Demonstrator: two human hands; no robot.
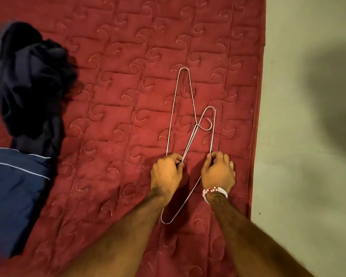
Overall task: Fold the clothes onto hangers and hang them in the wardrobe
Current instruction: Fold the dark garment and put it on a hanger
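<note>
Two thin metal wire hangers lie overlapping on the red quilted mattress. One hanger stretches away from me, and my left hand pinches its near wire. The other hanger crosses it, and my right hand, with a beaded bracelet on the wrist, pinches it at its near right part. A loop of hanger wire shows between my forearms. A crumpled pile of dark navy clothes lies at the far left of the mattress.
A blue garment with thin white stripes lies flat at the left edge, below the dark pile. The mattress ends at the right, where a pale floor begins. No wardrobe is in view.
</note>
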